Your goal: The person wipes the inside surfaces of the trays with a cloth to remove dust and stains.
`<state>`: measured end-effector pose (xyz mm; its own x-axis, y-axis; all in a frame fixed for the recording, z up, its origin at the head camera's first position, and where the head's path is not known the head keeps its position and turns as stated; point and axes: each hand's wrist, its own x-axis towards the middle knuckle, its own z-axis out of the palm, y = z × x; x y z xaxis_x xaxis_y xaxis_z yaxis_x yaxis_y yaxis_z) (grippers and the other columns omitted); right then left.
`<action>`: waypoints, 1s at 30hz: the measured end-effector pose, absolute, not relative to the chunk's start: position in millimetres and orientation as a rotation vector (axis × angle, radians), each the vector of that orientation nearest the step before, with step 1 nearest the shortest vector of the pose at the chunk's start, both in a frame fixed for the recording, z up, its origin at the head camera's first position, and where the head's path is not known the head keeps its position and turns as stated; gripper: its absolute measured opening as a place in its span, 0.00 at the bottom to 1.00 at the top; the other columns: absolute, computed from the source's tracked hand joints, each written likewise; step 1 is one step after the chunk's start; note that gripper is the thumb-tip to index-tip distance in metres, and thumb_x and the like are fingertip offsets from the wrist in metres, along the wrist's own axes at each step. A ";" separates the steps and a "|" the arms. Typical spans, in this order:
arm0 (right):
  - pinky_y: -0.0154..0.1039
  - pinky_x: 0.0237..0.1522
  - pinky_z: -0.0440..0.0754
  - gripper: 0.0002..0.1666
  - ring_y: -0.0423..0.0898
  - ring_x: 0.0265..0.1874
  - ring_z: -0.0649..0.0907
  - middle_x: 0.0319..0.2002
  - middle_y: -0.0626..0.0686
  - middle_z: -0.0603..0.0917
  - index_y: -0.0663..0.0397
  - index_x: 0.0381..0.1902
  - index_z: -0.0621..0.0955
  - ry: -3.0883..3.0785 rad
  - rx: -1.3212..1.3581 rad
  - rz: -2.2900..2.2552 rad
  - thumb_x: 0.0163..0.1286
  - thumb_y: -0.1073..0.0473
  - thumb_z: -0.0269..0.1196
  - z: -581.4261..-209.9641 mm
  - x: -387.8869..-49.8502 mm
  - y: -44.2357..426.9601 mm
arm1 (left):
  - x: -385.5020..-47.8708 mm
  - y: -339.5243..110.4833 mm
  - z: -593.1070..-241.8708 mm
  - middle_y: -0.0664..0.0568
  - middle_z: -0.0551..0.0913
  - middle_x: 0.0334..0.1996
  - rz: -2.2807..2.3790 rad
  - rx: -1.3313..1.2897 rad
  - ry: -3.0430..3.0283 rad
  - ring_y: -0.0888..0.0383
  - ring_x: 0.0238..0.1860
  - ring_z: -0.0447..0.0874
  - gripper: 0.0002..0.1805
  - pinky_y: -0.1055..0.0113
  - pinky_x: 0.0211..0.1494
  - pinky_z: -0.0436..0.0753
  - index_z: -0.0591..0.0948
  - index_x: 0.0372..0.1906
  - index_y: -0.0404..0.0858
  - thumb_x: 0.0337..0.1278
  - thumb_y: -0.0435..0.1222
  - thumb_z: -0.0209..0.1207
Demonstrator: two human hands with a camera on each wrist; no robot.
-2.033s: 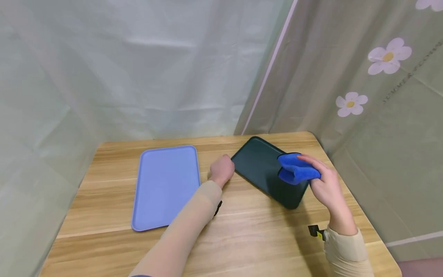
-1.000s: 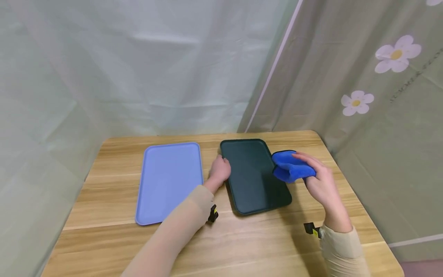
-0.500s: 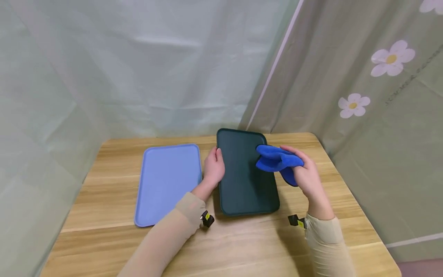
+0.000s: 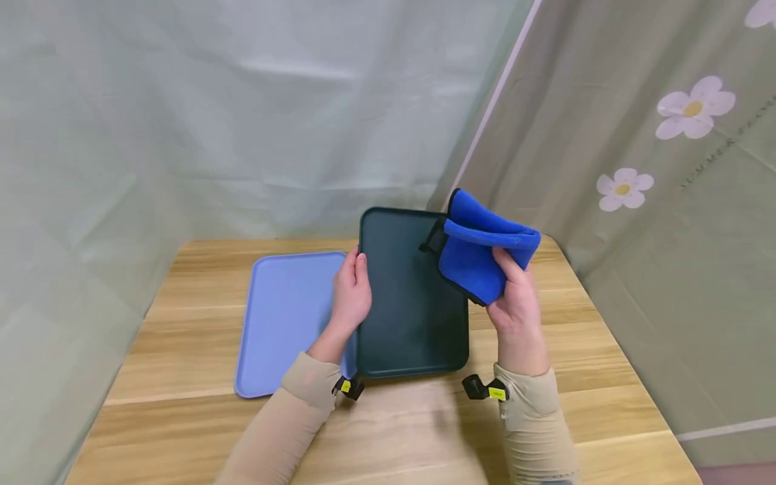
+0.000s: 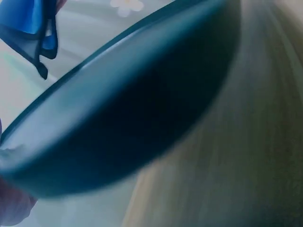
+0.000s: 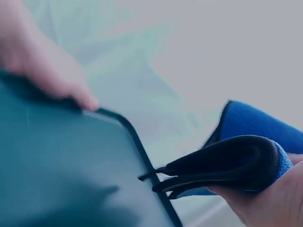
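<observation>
- while the action unfolds beside it, a light-blue tray point(image 4: 291, 316) lies flat on the wooden table point(image 4: 170, 431), where it was moments earlier; its right edge is now partly hidden from the head view.
- next along, the left hand point(image 4: 351, 293) grips the dark green tray point(image 4: 412, 296) by its left rim, thumb in front and fingers behind.
- at center, the dark green tray tilts up toward the person, its far end showing above the table's back edge; half a second earlier it was lower and farther right. whether its near edge touches the table cannot be told.
- to its right, a blue cloth point(image 4: 479, 249) with black edging is higher and more spread than before, a black flap crossing in front of the tray in the head view; contact is unclear.
- at far right, the right hand point(image 4: 515, 303) pinches the folded cloth from below, thumb on the near side.
- taken together, the shift appears to bring cloth and tray face close, with both hands occupied and the light-blue tray held by neither.
</observation>
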<state>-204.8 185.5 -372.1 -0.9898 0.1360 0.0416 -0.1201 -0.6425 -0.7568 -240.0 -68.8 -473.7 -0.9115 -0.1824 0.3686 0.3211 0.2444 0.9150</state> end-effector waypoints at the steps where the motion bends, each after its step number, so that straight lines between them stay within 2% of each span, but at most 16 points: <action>1: 0.45 0.69 0.77 0.20 0.52 0.70 0.75 0.67 0.53 0.78 0.51 0.68 0.74 -1.233 -0.013 2.719 0.82 0.64 0.60 -371.0 -203.0 179.4 | -237.8 -69.9 -472.7 0.35 0.80 0.66 -1.711 -0.134 -2.113 0.40 0.65 0.81 0.24 0.43 0.69 0.77 0.74 0.74 0.28 0.89 0.38 0.47; 4: 0.48 0.74 0.71 0.22 0.56 0.72 0.72 0.69 0.57 0.75 0.55 0.70 0.71 -1.160 0.032 2.605 0.83 0.67 0.57 -370.6 -200.2 160.9 | -231.3 -70.8 -469.2 0.35 0.84 0.60 -1.696 -0.146 -2.102 0.40 0.58 0.84 0.22 0.44 0.63 0.81 0.76 0.71 0.28 0.88 0.38 0.48; 8: 0.51 0.73 0.72 0.19 0.58 0.67 0.77 0.64 0.59 0.81 0.57 0.66 0.78 -1.153 0.070 2.313 0.80 0.69 0.59 -374.1 -201.8 141.8 | -224.0 -67.9 -464.2 0.37 0.86 0.49 -1.680 -0.151 -2.088 0.42 0.47 0.85 0.18 0.46 0.54 0.82 0.80 0.64 0.30 0.88 0.37 0.49; 10: 0.53 0.74 0.70 0.21 0.57 0.68 0.77 0.65 0.58 0.82 0.58 0.67 0.80 -1.300 0.140 2.167 0.80 0.69 0.60 -376.5 -205.1 135.2 | -221.3 -64.8 -461.0 0.37 0.86 0.49 -1.676 -0.161 -2.073 0.42 0.47 0.84 0.17 0.46 0.54 0.82 0.81 0.64 0.30 0.87 0.36 0.49; 12: 0.55 0.76 0.67 0.25 0.54 0.72 0.75 0.71 0.54 0.80 0.53 0.71 0.81 -1.587 0.251 2.018 0.80 0.67 0.60 -379.4 -208.0 130.0 | -219.9 -60.7 -457.4 0.37 0.86 0.50 -1.668 -0.185 -2.060 0.42 0.49 0.84 0.17 0.45 0.56 0.82 0.81 0.63 0.30 0.87 0.36 0.50; 16: 0.58 0.82 0.53 0.31 0.51 0.83 0.58 0.81 0.47 0.66 0.39 0.78 0.77 -2.272 0.610 1.550 0.81 0.64 0.62 -387.7 -211.7 121.4 | -217.9 -54.8 -451.9 0.35 0.86 0.55 -1.667 -0.248 -2.018 0.41 0.55 0.85 0.19 0.44 0.61 0.82 0.80 0.65 0.28 0.88 0.36 0.48; 20: 0.63 0.82 0.42 0.37 0.57 0.85 0.44 0.85 0.50 0.57 0.36 0.77 0.77 -2.568 0.853 1.128 0.76 0.71 0.61 -397.7 -208.1 116.6 | -216.2 -56.3 -452.9 0.35 0.85 0.59 -1.725 -0.275 -1.973 0.41 0.59 0.86 0.20 0.45 0.65 0.82 0.78 0.67 0.26 0.89 0.34 0.45; 24: 0.64 0.82 0.41 0.45 0.60 0.85 0.43 0.85 0.54 0.56 0.39 0.74 0.81 -2.612 0.909 0.887 0.65 0.81 0.60 -403.4 -205.8 118.6 | -213.6 -59.9 -454.4 0.37 0.85 0.61 -1.806 -0.284 -1.953 0.42 0.58 0.86 0.20 0.46 0.64 0.82 0.78 0.69 0.28 0.89 0.34 0.45; 28: 0.65 0.81 0.43 0.43 0.62 0.85 0.46 0.85 0.55 0.57 0.41 0.68 0.83 -2.584 0.926 0.715 0.61 0.83 0.64 -402.2 -207.0 121.0 | -210.7 -62.2 -453.9 0.35 0.83 0.63 -1.844 -0.315 -1.948 0.40 0.60 0.85 0.20 0.44 0.65 0.81 0.77 0.70 0.28 0.88 0.33 0.46; 30: 0.66 0.81 0.43 0.45 0.63 0.85 0.46 0.86 0.54 0.55 0.40 0.70 0.81 -2.581 0.941 0.652 0.59 0.82 0.66 -400.2 -206.9 121.2 | -209.4 -62.5 -453.9 0.34 0.83 0.63 -1.840 -0.338 -1.943 0.39 0.60 0.84 0.20 0.43 0.65 0.81 0.76 0.71 0.27 0.88 0.31 0.45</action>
<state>-206.9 121.2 -400.2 -0.7334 -0.5215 0.4360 -0.6661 0.6796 -0.3074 -209.4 -62.5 -453.9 -0.8732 -0.1212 0.4721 0.4648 0.0843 0.8814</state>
